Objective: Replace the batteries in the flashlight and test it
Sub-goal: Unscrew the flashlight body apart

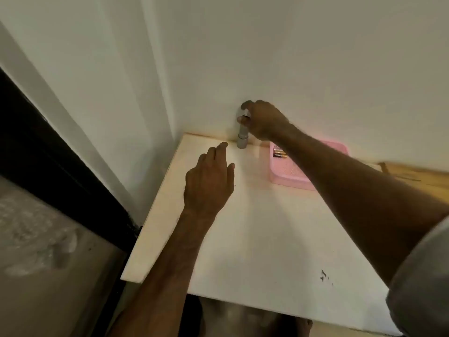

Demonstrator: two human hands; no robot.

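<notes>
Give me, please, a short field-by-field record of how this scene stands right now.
Task item: grey cylindrical flashlight, upright on the cream table, close to the white wall
Right hand: grips the flashlight's top end
Left hand: fingers relaxed, holds nothing, over the table left of the flashlight
Tray: pink rectangular plastic tray, on the table right of the flashlight, apart from it
Tray contents: dark gold-ended batteries, count unclear, partly behind the right forearm

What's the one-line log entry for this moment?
right hand: holds flashlight top | flashlight: upright on table | left hand: empty, nearby | batteries: in pink tray
</notes>
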